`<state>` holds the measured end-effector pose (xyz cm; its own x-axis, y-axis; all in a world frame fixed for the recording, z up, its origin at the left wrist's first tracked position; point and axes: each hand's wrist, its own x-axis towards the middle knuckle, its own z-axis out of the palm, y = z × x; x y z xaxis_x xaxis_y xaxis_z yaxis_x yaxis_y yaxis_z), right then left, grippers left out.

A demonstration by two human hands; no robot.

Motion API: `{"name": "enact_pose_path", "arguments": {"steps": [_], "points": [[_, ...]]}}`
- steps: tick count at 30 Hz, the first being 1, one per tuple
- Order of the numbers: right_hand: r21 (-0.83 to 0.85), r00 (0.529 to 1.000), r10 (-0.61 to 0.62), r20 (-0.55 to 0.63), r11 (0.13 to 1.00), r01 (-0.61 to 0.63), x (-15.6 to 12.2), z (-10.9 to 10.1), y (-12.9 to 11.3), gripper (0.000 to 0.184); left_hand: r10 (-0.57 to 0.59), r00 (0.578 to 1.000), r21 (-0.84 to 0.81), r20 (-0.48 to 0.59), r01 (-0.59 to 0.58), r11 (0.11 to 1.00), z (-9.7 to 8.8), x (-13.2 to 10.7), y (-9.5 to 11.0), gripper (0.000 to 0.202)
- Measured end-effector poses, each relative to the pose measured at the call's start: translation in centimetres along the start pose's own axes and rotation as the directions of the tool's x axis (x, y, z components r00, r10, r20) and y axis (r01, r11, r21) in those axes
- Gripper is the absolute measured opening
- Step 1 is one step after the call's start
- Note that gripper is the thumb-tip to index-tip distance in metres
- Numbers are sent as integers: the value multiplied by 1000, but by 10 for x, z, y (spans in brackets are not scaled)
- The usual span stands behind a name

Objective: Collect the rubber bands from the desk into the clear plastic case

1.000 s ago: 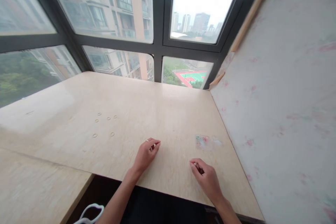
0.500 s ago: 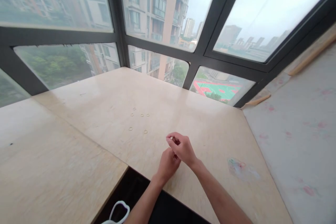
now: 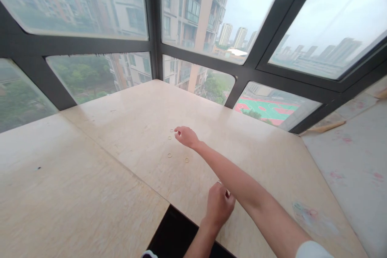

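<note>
Several small thin rings [image 3: 169, 155] lie scattered on the pale wooden tabletop [image 3: 127, 129]. My right hand [image 3: 186, 136] is stretched out over them with its fingers pinched together at the far rings; what it pinches is too small to see. My left hand [image 3: 219, 205] rests near the table's front edge, fingers curled loosely around something small that I cannot make out. My right forearm crosses just above it.
A crumpled clear plastic bag [image 3: 308, 215] with coloured print lies at the right on the table. A second board [image 3: 60, 201] adjoins at the left. Dark-framed windows [image 3: 242, 72] stand behind, a pale patterned wall [image 3: 356, 161] at the right.
My right hand left my left hand and reached forward to the rings. My left hand dropped back toward the near edge. The camera turned left.
</note>
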<state>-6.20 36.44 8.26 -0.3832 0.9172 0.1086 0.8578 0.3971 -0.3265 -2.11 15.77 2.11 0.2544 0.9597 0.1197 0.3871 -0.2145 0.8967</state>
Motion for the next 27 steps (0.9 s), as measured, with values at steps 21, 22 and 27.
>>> {"name": "enact_pose_path", "arguments": {"steps": [21, 22, 27], "points": [[-295, 931, -148, 335, 922, 252, 70, 17, 10, 16, 8, 1000, -63, 2, -8, 998, -8, 0, 8, 14], [-270, 936, -146, 320, 933, 238, 69, 16, 13, 13, 18, 1000, -56, -5, -18, 998, -6, 0, 7, 14], [-51, 980, -110, 165, 992, 120, 52, 9, 35, 5, 44, 999, -44, -24, -45, 998, -2, -1, 4, 13]]}}
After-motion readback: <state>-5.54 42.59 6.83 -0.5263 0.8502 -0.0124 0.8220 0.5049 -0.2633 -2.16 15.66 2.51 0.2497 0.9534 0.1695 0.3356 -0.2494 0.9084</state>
